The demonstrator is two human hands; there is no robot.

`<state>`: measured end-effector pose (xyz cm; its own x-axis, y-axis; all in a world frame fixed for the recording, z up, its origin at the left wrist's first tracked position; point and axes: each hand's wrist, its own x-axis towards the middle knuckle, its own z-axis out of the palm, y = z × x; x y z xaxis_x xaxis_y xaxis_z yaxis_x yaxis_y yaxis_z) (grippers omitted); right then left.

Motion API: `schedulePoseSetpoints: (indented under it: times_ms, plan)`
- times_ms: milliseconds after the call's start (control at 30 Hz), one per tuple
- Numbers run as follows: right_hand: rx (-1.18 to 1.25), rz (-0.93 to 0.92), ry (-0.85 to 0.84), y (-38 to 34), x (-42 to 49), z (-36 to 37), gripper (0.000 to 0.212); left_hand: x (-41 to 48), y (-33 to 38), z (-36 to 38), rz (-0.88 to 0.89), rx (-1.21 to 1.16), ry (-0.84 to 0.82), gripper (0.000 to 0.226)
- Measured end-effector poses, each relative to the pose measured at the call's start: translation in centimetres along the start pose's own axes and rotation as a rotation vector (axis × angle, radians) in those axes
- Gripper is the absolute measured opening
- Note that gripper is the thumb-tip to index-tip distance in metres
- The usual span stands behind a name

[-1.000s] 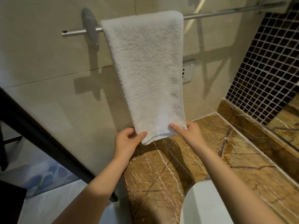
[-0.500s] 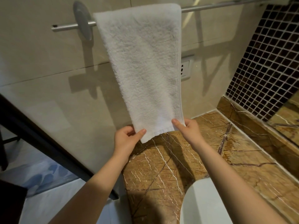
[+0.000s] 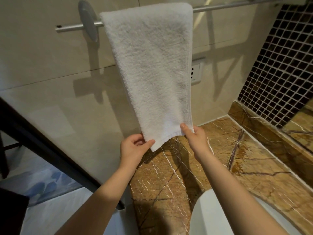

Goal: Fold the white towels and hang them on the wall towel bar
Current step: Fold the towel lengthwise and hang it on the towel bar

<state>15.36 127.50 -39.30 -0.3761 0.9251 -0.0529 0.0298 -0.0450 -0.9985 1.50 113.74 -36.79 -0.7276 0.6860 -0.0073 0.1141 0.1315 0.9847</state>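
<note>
Head view: one white towel (image 3: 152, 65), folded into a long narrow strip, hangs over the towel bar (image 3: 237, 5) on the beige wall (image 3: 42, 65). It sits just right of the bar's round wall mount (image 3: 88, 21). The short end of the bar sticks out left of the mount. The towel's bottom edge hangs above the table (image 3: 254, 167), a brown marble top with white veins, not touching it.

The left hand (image 3: 133, 148) pinches the towel's lower left corner, thumb on the front face, fingers curled behind. The right hand (image 3: 194, 134) pinches the lower right corner the same way, thumb in front, fingers behind the cloth. Both forearms reach up from the bottom of the frame. The bottom hem slants, lower on the left side.

A wall socket (image 3: 196, 72) shows just beside the towel's right edge, partly hidden by it. Dark mosaic tiles (image 3: 279, 65) cover the wall at right. The rim of a white basin (image 3: 220, 214) is at bottom right, on the table. A dark frame (image 3: 42, 146) runs diagonally at left, with a blue patterned mat (image 3: 47, 180) below it on the floor.
</note>
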Motion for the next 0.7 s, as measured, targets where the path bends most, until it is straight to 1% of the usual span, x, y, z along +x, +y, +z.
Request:
schedulePoseSetpoints:
  times_ms: [67, 100, 133, 200, 267, 367, 467, 500, 600, 700]
  plan:
    - [0.025, 0.044, 0.032, 0.5, -0.3, 0.5, 0.022, 0.0, -0.1, 0.0, 0.000, 0.008, 0.006, 0.024]
    - [0.062, 0.079, 0.055, 0.8, -0.5, 0.8, 0.025, -0.1, -0.1, -0.1, 0.002, 0.012, 0.004, 0.022]
    - [0.128, 0.126, 0.080, 1.0, -0.8, 1.3, 0.025, -0.1, -0.1, -0.1, 0.001, 0.016, 0.002, 0.020]
    - [0.287, 0.233, 0.110, 1.3, -1.5, 2.3, 0.017, -0.1, -0.3, -0.2, 0.007, 0.021, 0.002, 0.015]
    - [0.345, 0.296, 0.106, 1.7, -2.6, 3.3, 0.018, -0.2, -0.4, -0.2, 0.010, 0.009, 0.012, 0.013]
    - [0.397, 0.341, 0.085, 2.4, -4.4, 4.7, 0.027, -0.5, -0.6, 0.0, -0.003, -0.034, 0.005, 0.011]
    - [0.513, 0.385, 0.043, 2.6, -5.8, 5.7, 0.026, -0.8, -0.4, 0.1, -0.022, -0.059, -0.027, 0.016]
    - [0.528, 0.394, 0.016, 2.7, -6.1, 5.9, 0.024, -0.9, -0.4, 0.1, -0.023, -0.057, -0.038, 0.019]
    - [0.553, 0.418, -0.082, 2.3, -6.7, 6.7, 0.006, -1.0, -0.6, 0.1, -0.005, -0.035, -0.029, 0.021]
    - [0.602, 0.428, -0.125, 1.9, -7.0, 7.4, 0.021, -0.7, -0.8, 0.0, 0.016, 0.005, 0.009, 0.014]
